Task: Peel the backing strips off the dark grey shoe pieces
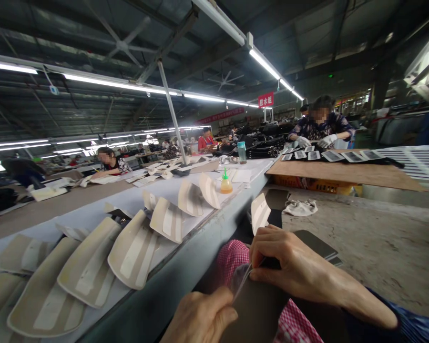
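Observation:
My left hand pinches the near edge of a dark grey-brown panel, thumb on top, low in the view. Farther up the same edge, my right hand is closed on the panel, thumb against its face and fingers curled over the edge. A thin pale layer shows along that edge between the hands. Pink checked cloth shows behind and below the panel. Just beyond my right hand stands a curved cream piece. Beside my right wrist lies a stack of dark flat pieces.
Curved cream pieces with pale strips line the white table at left. A glue bottle with a green tip and a teal-lidded bottle stand farther back. A white cloth lies right. A gloved co-worker works behind a brown board.

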A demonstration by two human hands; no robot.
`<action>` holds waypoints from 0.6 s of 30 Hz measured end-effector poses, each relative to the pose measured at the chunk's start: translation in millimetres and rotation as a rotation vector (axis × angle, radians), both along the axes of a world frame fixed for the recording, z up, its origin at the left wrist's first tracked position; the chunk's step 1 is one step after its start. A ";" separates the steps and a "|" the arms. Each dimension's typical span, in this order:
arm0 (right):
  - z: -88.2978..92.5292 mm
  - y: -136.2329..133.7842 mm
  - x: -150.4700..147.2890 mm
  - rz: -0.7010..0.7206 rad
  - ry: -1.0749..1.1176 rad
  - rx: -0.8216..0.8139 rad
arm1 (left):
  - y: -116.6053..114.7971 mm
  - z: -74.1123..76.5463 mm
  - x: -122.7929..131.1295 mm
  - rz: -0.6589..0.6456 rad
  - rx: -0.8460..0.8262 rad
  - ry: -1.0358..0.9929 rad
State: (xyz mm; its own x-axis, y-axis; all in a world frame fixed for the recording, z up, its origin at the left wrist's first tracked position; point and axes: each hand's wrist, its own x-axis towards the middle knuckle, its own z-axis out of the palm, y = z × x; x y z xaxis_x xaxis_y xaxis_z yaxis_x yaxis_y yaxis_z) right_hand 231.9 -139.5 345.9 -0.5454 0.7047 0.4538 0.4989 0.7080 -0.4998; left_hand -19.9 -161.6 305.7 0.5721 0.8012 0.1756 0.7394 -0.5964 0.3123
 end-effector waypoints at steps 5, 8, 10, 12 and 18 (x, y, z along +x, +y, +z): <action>1.3 -0.8 -5.9 -0.044 -0.058 0.042 | 3.1 -7.9 6.2 0.006 0.025 -0.100; 0.3 0.2 -11.2 -0.035 -0.069 0.057 | 5.6 -16.0 17.7 0.012 -0.009 -0.161; -0.3 1.5 -15.3 -0.042 -0.102 0.064 | 6.9 -24.9 26.2 0.022 0.031 -0.187; -1.1 3.2 -19.0 -0.058 -0.142 0.124 | 8.1 -34.6 32.9 0.038 0.099 -0.222; -9.4 -8.7 -1.1 -0.009 -0.216 0.411 | 15.9 -53.7 32.3 0.058 0.103 -0.463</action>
